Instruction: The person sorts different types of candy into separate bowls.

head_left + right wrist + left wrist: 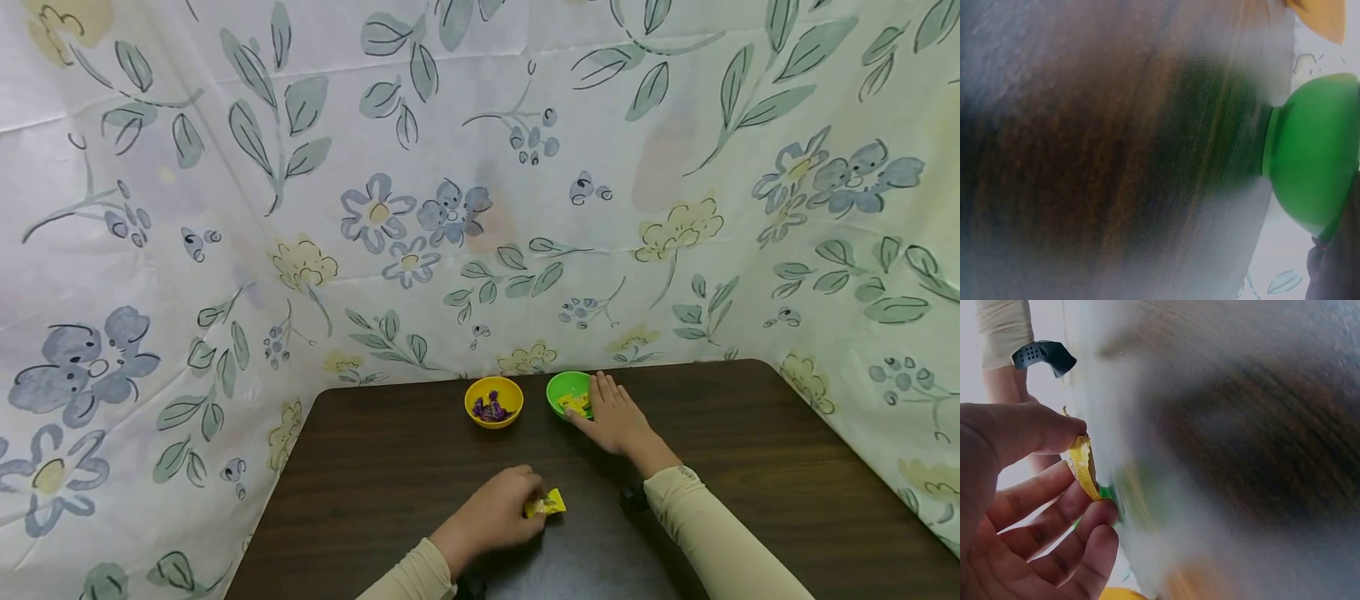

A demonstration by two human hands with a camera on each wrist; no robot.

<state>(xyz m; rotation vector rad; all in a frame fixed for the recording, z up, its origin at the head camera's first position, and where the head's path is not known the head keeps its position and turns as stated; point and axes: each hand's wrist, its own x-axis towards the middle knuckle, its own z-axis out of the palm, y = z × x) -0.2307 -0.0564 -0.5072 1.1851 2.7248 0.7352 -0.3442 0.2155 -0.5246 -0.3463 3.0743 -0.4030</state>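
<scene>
Between thumb and fingers, my left hand [497, 510] pinches a yellow wrapped candy [547, 503] close to the tabletop. In the left wrist view the candy [1085, 464] sits at the thumb tip, with the other fingers loosely bent. My right hand [617, 415] lies along the right side of the green bowl [558, 387], fingers fairly straight, thumb near its front rim. Several yellow wrapped candies [576, 403] are inside that bowl. Seen from the right wrist, the green bowl [1316, 150] stands on the table, and only a sliver of the hand shows at the edge.
A yellow bowl [495, 423] holding purple wrapped candies [492, 408] stands left of the green one, near the back edge of the dark wooden table [375, 483]. Floral cloth [420, 317] hangs behind and at both sides. Each wrist wears a dark strap.
</scene>
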